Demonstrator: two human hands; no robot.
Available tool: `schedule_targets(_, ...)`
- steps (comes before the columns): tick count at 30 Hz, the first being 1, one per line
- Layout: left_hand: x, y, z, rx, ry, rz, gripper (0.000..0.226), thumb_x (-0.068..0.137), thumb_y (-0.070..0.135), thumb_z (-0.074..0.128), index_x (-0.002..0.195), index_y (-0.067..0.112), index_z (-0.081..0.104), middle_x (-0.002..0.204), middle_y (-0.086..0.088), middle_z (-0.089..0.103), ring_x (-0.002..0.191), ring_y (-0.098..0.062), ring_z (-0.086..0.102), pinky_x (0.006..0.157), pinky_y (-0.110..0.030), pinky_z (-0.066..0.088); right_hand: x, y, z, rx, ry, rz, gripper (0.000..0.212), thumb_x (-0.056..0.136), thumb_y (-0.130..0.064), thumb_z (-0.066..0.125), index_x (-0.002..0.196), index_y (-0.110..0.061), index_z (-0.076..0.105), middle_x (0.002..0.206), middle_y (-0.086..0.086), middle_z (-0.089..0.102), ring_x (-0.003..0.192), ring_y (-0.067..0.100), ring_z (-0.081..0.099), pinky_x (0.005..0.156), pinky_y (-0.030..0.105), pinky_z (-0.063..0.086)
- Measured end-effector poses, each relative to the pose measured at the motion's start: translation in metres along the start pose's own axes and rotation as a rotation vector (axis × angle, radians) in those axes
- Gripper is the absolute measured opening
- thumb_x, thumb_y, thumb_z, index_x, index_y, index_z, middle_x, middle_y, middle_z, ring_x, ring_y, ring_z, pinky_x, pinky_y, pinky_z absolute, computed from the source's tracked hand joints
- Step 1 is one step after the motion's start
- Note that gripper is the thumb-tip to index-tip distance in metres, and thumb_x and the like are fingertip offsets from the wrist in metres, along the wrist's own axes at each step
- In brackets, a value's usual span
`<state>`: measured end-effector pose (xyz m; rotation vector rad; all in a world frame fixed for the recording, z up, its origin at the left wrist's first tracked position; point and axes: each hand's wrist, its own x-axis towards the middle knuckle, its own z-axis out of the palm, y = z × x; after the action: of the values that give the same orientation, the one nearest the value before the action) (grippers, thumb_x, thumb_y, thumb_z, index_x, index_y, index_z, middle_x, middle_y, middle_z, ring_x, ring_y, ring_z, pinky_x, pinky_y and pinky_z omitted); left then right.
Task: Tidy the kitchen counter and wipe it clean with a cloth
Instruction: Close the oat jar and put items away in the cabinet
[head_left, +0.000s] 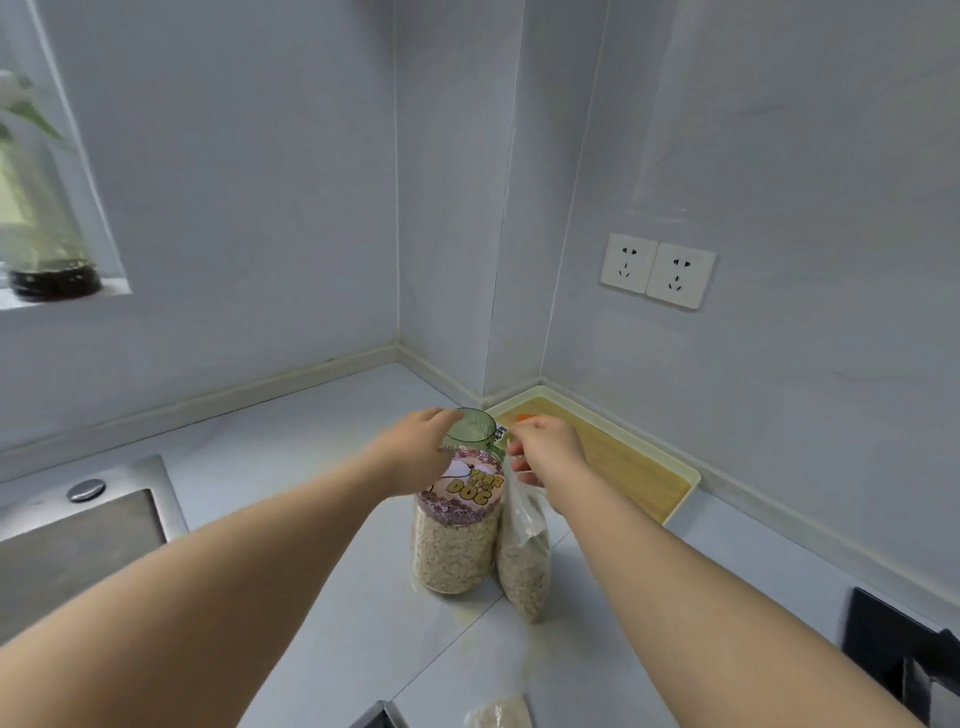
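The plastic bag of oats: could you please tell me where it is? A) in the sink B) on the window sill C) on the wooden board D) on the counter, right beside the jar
D: the bag of oats stands on the counter against the right side of the jar, its top held by the right hand.

Pale grey walls (234, 182) meet in a corner, with twin sockets (657, 270) and a window sill (62, 299).
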<state>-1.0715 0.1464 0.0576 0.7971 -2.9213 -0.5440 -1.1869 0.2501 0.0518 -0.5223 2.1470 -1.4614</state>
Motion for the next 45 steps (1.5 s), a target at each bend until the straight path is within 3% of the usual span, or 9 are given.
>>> schedule_targets(4, -0.021, -0.007, -0.032, 0.01, 0.095, -0.092, 0.052, 0.099, 0.018, 0.038, 0.149, 0.021, 0.022, 0.155, 0.0, 0.027, 0.141, -0.022, 0.029, 0.111, -0.036, 0.029, -0.006, -0.026, 0.021, -0.037, -0.062, -0.077, 0.023, 0.092, -0.009, 0.044, 0.072, -0.014, 0.053, 0.065, 0.003, 0.054, 0.049, 0.016, 0.047, 0.048, 0.025, 0.039)
schedule_targets(9, -0.07, -0.035, -0.051, 0.017, 0.224, -0.259, 0.046, 0.098, 0.019, 0.038, 0.144, 0.019, 0.034, 0.146, -0.002, 0.042, 0.133, -0.023, 0.04, 0.106, -0.034, 0.037, -0.037, -0.05, 0.084, -0.034, -0.284, -0.122, 0.021, 0.093, -0.013, 0.043, 0.074, -0.018, 0.051, 0.067, 0.002, 0.055, 0.05, 0.015, 0.047, 0.048, 0.022, 0.037)
schedule_targets(16, -0.181, -0.106, -0.058, -0.033, 0.411, -0.566, 0.033, 0.095, 0.016, 0.039, 0.115, 0.016, 0.064, 0.122, -0.008, 0.061, 0.112, -0.025, 0.055, 0.092, -0.032, 0.046, -0.126, -0.059, 0.186, -0.125, -0.588, -0.228, 0.015, 0.093, -0.014, 0.045, 0.08, -0.015, 0.052, 0.067, 0.002, 0.055, 0.051, 0.015, 0.047, 0.052, 0.021, 0.037)
schedule_targets(21, -0.278, -0.162, -0.056, -0.082, 0.497, -0.746, 0.028, 0.095, 0.022, 0.043, 0.111, 0.015, 0.065, 0.115, -0.006, 0.065, 0.105, -0.025, 0.058, 0.083, -0.029, 0.045, -0.197, -0.056, 0.262, -0.154, -0.744, -0.269, 0.011, 0.091, -0.011, 0.047, 0.083, -0.015, 0.054, 0.063, 0.003, 0.054, 0.048, 0.016, 0.044, 0.047, 0.021, 0.034)
schedule_targets(24, -0.344, -0.197, -0.06, -0.091, 0.538, -0.83, 0.027, 0.094, 0.02, 0.043, 0.109, 0.016, 0.065, 0.114, -0.006, 0.065, 0.105, -0.026, 0.058, 0.084, -0.03, 0.045, -0.248, -0.054, 0.311, -0.201, -0.813, -0.3, 0.022, 0.091, -0.009, 0.045, 0.072, -0.015, 0.052, 0.063, 0.003, 0.054, 0.051, 0.016, 0.045, 0.048, 0.023, 0.034)
schedule_targets(31, -0.494, -0.281, -0.071, -0.2, 0.561, -0.959, 0.028, 0.096, 0.026, 0.044, 0.112, 0.016, 0.065, 0.114, -0.005, 0.066, 0.102, -0.02, 0.059, 0.082, -0.027, 0.044, -0.376, -0.043, 0.414, -0.225, -0.932, -0.275, 0.022, 0.092, -0.011, 0.046, 0.071, -0.017, 0.051, 0.064, 0.002, 0.054, 0.05, 0.016, 0.046, 0.047, 0.02, 0.034)
schedule_targets(36, -0.57, -0.325, -0.081, -0.188, 0.587, -0.978, 0.027, 0.097, 0.024, 0.044, 0.113, 0.017, 0.064, 0.114, -0.001, 0.065, 0.091, -0.012, 0.054, 0.076, -0.024, 0.04, -0.443, -0.045, 0.474, -0.214, -0.981, -0.262, 0.015, 0.093, -0.012, 0.045, 0.08, -0.014, 0.053, 0.065, 0.002, 0.054, 0.05, 0.015, 0.046, 0.047, 0.02, 0.035)
schedule_targets(42, -0.636, -0.371, -0.092, -0.238, 0.669, -1.058, 0.026, 0.096, 0.023, 0.044, 0.112, 0.017, 0.065, 0.115, -0.002, 0.065, 0.105, -0.019, 0.058, 0.084, -0.027, 0.044, -0.499, -0.046, 0.541, -0.289, -1.07, -0.273, 0.015, 0.091, -0.009, 0.044, 0.081, -0.013, 0.055, 0.065, 0.005, 0.055, 0.054, 0.017, 0.047, 0.05, 0.023, 0.037)
schedule_targets(45, -0.655, -0.394, -0.096, -0.259, 0.688, -1.104, 0.026, 0.096, 0.021, 0.043, 0.111, 0.016, 0.064, 0.113, -0.004, 0.065, 0.103, -0.02, 0.058, 0.086, -0.029, 0.046, -0.515, -0.051, 0.575, -0.304, -1.126, -0.265, 0.012, 0.093, -0.009, 0.045, 0.094, -0.009, 0.056, 0.067, 0.005, 0.055, 0.054, 0.016, 0.048, 0.05, 0.024, 0.039)
